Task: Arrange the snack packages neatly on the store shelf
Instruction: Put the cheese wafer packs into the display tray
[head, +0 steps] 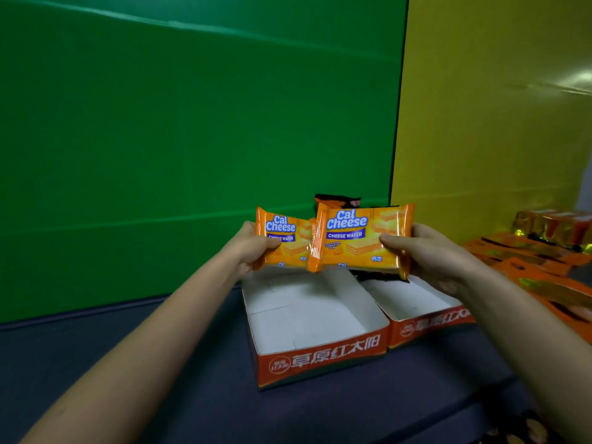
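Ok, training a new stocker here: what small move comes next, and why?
Likely lower the left hand and set its wafer pack into the left tray, whose white floor shows bare below; the right hand holds a second pack overlapping it.

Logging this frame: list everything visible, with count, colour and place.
left wafer pack: one, orange, above the left tray
right wafer pack: one, orange, overlapping the left pack's edge
dark package: one, black-orange, behind both, mostly hidden
left tray: one, white inside, red front, on the blue surface
right tray: one, same colours, alongside
flat orange packages: several, right
gold packs: several, right rear
green panel: one, backdrop
yellow panel: one, backdrop right
left hand: grips left pack
right hand: grips right pack
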### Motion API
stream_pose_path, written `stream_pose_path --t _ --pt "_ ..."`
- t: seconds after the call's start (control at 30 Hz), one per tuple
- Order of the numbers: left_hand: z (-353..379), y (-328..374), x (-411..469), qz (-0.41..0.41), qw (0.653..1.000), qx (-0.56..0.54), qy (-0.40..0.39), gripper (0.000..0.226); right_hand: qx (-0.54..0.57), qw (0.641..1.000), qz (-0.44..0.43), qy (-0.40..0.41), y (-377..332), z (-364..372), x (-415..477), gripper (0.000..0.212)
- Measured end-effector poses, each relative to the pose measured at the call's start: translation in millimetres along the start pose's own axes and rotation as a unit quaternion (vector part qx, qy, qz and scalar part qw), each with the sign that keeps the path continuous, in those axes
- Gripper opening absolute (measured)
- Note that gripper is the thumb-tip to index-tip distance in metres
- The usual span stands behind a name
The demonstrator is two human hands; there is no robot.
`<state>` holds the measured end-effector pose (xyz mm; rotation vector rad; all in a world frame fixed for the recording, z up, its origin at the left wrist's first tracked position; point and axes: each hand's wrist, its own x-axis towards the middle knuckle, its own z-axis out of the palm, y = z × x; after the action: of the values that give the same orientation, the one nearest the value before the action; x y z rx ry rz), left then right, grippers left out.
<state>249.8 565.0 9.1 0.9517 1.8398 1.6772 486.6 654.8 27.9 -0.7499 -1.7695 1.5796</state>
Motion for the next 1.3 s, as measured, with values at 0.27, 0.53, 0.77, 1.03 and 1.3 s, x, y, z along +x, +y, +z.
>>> stream_pose_path --t 0.27,0.53,0.77,1.03,1.3 --pt "10 -15 15 -0.020 0.998 -0.045 0.041 0.034 -0.003 0.999 -0.009 -0.050 6 4 45 0.038" --pt "15 -31 37 -0.012 0.965 0.228 0.126 0.050 -0.032 0.996 -0.035 -0.069 14 5 72 0.036" --pt "6 -22 35 0.040 0.876 0.451 0.165 0.044 -0.064 0.993 -0.067 -0.073 28 16 86 0.036" --pt "-20 -8 40 0.092 0.859 0.485 0.139 0.031 -0.110 0.983 -0.089 -0.117 31 42 98 0.037" --pt "-38 -18 35 0.129 0.881 0.410 0.199 0.017 -0.224 0.962 -0.100 -0.124 40 69 108 0.043"
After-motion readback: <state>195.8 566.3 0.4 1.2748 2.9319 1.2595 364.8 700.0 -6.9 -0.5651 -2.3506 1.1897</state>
